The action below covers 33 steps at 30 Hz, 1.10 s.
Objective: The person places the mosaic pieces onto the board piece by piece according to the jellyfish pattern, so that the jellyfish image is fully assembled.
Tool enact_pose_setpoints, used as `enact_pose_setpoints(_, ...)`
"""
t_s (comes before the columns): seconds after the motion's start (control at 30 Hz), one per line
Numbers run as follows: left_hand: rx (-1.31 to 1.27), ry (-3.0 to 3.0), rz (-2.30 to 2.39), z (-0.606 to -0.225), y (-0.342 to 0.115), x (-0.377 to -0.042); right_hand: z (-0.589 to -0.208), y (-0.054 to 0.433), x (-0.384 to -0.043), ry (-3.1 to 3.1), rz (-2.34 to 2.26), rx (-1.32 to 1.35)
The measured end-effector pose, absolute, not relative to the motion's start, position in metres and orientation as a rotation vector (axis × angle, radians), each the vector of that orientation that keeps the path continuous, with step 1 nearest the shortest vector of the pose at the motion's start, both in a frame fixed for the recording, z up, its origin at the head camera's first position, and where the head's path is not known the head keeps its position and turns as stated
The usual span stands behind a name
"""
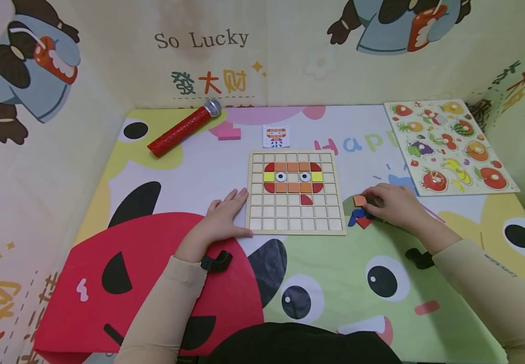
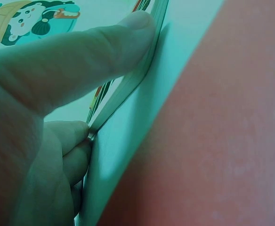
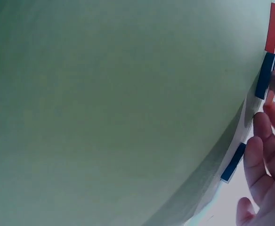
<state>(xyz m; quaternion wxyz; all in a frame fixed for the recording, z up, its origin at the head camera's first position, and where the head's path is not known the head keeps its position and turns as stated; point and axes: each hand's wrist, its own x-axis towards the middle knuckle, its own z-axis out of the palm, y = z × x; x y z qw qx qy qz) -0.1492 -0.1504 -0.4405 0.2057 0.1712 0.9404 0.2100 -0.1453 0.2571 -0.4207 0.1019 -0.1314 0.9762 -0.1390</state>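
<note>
- On my head feed the right hand point(image 1: 394, 205) is bent over the loose pieces right of the board, pinching an orange tile point(image 1: 359, 200) between thumb and forefinger; my right wrist feed catches those fingertips only at its edge.
- Just below that tile I see blue pieces point(image 1: 354, 216) and a red piece point(image 1: 363, 223) bunched together on the cloth point(image 1: 335, 293).
- The left hand point(image 1: 221, 220) lies with fingers spread and fairly straight, fingertips against the left edge of the wooden grid board point(image 1: 280, 212), thumb by its near left corner. My left wrist feed shows the thumb along the board's side.
- The board lies flat in the middle of the table, between both hands. On it I read a face-like pattern: two rows of orange tiles point(image 1: 280, 167) ending in red rounded corners point(image 1: 269, 167), and between those rows two eye pieces point(image 1: 280, 177) flanked by yellow tiles point(image 1: 269, 177).
- One red quarter piece point(image 1: 306, 199) sits directly below the right-hand orange tile of the lower row.
- Just beyond the board I have a small pattern card point(image 1: 276, 136), with a pink block point(image 1: 229, 134) to its left.
- Farther left a red glittery microphone point(image 1: 182, 129) lies slantwise; at far right lies a fruit picture board point(image 1: 453, 151).
</note>
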Motion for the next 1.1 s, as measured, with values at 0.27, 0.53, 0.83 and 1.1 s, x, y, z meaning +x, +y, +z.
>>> enact_pose_setpoints(0.27,0.471,2.628,0.589,-0.439,-0.152,-0.148,-0.412,0.219,-0.149,2.905,-0.390,-0.452)
enact_pose_setpoints(0.53,0.471,2.610,0.599,-0.440,-0.150,-0.149,-0.413,0.173,-0.157,2.902,-0.492,-0.460)
enact_pose_setpoints(0.83,0.487,2.617,0.602,-0.440,-0.151,-0.149,-0.412,0.138,-0.164,2.891,-0.453,-0.502)
enact_pose_setpoints(1.1,0.485,2.615,0.608,-0.440,-0.150,-0.149,-0.411,0.121,-0.167,2.896,-0.366,-0.529)
